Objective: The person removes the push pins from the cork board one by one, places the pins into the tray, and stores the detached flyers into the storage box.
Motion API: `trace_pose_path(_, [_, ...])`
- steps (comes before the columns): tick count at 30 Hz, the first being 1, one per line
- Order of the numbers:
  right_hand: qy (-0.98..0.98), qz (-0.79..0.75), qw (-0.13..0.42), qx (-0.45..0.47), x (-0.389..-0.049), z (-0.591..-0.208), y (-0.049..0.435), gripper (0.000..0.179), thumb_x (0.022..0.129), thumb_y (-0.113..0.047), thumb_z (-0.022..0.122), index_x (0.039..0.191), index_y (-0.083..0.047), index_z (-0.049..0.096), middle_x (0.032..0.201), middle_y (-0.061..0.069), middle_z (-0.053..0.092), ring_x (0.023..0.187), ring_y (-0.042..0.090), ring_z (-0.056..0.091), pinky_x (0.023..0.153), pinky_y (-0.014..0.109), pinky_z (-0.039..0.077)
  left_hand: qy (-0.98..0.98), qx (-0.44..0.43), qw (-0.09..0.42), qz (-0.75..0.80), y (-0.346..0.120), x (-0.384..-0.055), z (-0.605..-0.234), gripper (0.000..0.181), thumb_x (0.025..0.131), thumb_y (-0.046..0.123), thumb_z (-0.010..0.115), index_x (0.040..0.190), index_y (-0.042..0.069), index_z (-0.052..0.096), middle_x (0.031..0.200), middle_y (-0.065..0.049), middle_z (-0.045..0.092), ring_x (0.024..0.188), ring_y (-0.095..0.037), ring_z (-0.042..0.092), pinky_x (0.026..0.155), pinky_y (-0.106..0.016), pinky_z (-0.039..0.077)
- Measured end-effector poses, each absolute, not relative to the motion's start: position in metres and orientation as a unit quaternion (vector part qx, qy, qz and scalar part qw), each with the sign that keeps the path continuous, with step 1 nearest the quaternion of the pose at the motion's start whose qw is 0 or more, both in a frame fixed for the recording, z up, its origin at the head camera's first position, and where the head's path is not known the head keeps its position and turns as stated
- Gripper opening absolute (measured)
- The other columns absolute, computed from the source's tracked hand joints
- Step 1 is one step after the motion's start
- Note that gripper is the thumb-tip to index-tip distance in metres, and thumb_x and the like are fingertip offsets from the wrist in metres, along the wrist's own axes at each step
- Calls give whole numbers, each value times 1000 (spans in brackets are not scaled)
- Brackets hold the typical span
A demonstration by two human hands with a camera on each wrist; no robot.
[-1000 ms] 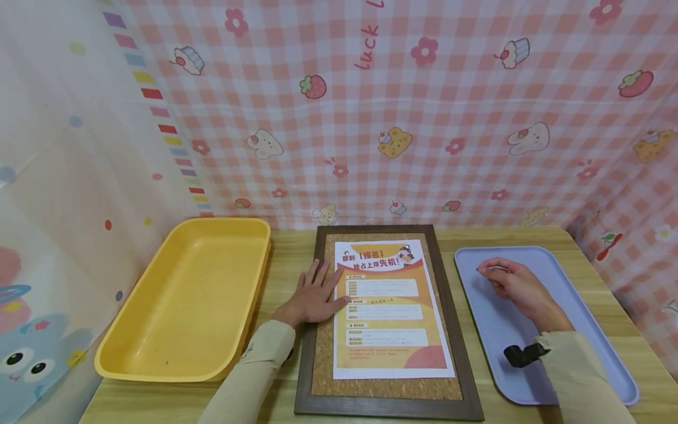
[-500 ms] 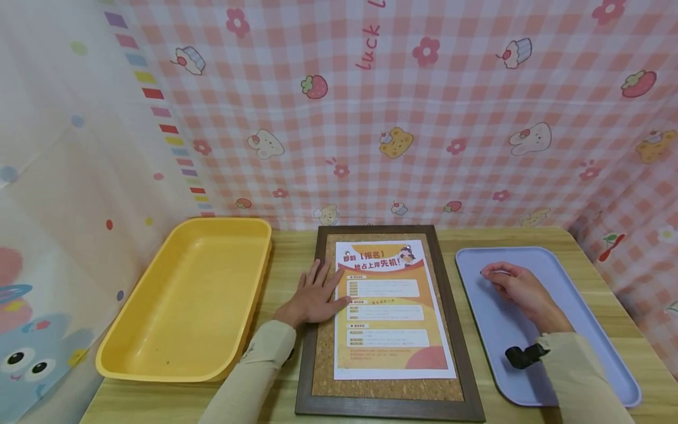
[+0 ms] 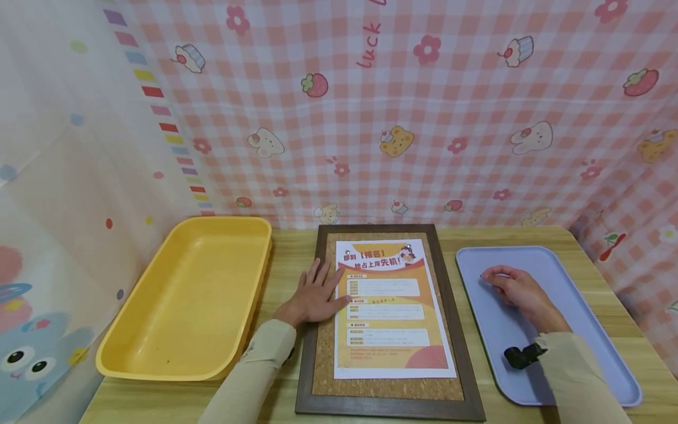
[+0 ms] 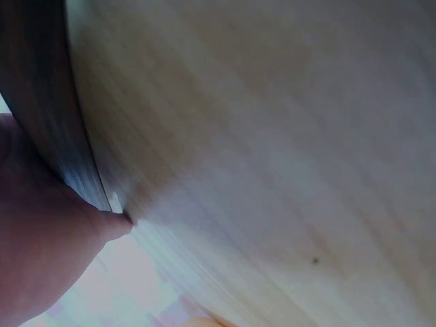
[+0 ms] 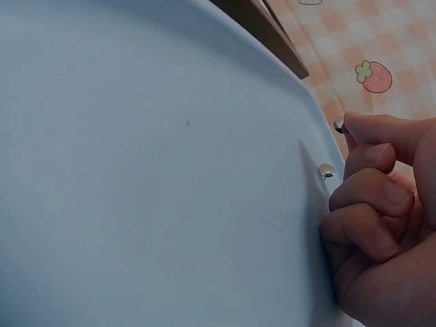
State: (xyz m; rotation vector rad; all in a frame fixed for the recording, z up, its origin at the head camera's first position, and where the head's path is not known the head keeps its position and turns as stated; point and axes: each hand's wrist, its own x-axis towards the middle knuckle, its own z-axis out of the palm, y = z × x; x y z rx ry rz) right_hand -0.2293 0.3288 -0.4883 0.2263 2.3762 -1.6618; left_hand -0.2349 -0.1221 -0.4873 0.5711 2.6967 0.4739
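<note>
My left hand (image 3: 318, 294) lies with fingers spread over the left side of a brown-framed cork board (image 3: 389, 388). Its fingertips reach onto an orange and white printed poster (image 3: 389, 353). Round silver thumbtacks show at the poster's top left and top right corners. Over the blue tray (image 3: 503, 335), my right hand (image 3: 516, 292) pinches a silver thumbtack (image 5: 338, 125) between thumb and index finger, the other fingers curled in. A second thumbtack (image 5: 326, 170) lies on the tray just below the pinched one in the right wrist view. In the left wrist view, part of the left hand shows against the frame's edge.
A yellow plastic bin (image 3: 185, 294) stands left of the board on the wooden table (image 3: 288, 253). Behind the table hangs a pink checked cloth (image 3: 339, 118). A black wrist mount (image 3: 521, 356) juts from the right sleeve over the tray.
My right hand has shifted very slightly toward me over the tray, still pinching the thumbtack. The left hand, poster and board have stayed in place.
</note>
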Motion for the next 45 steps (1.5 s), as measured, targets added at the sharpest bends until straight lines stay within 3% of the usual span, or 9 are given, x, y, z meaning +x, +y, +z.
trace_pose_path(18, [832, -534, 132, 67, -234, -496, 329, 17, 98, -25, 62, 100, -8, 67, 57, -13, 42, 48, 4, 37, 47, 24, 34, 952, 196, 171, 164, -121, -235, -487, 76, 101, 59, 37, 161, 26, 5, 167, -9, -10, 151, -31, -17, 119, -59, -4])
trace_pose_path(27, [836, -529, 128, 75, -234, -496, 326, 16, 97, -24, 63, 98, -8, 67, 57, -14, 43, 50, 4, 38, 48, 24, 34, 949, 202, 165, 175, -123, -235, -491, 75, 102, 56, 39, 162, 22, 8, 167, -11, -8, 151, -33, -16, 119, -60, -6])
trace_pose_path(38, [845, -515, 123, 76, -235, -496, 323, 22, 97, -23, 63, 102, -2, 67, 59, -13, 43, 51, 5, 40, 48, 24, 35, 951, 194, 174, 165, -122, -235, -489, 76, 101, 60, 37, 161, 28, 4, 166, -7, -12, 151, -29, -19, 119, -59, -6])
trace_pose_path(45, [850, -505, 126, 80, -235, -497, 321, 27, 97, -23, 62, 107, 3, 65, 60, -13, 44, 52, 5, 40, 49, 25, 35, 950, 201, 167, 170, -122, -235, -489, 75, 102, 57, 38, 162, 24, 7, 167, -10, -10, 151, -32, -18, 119, -60, -6])
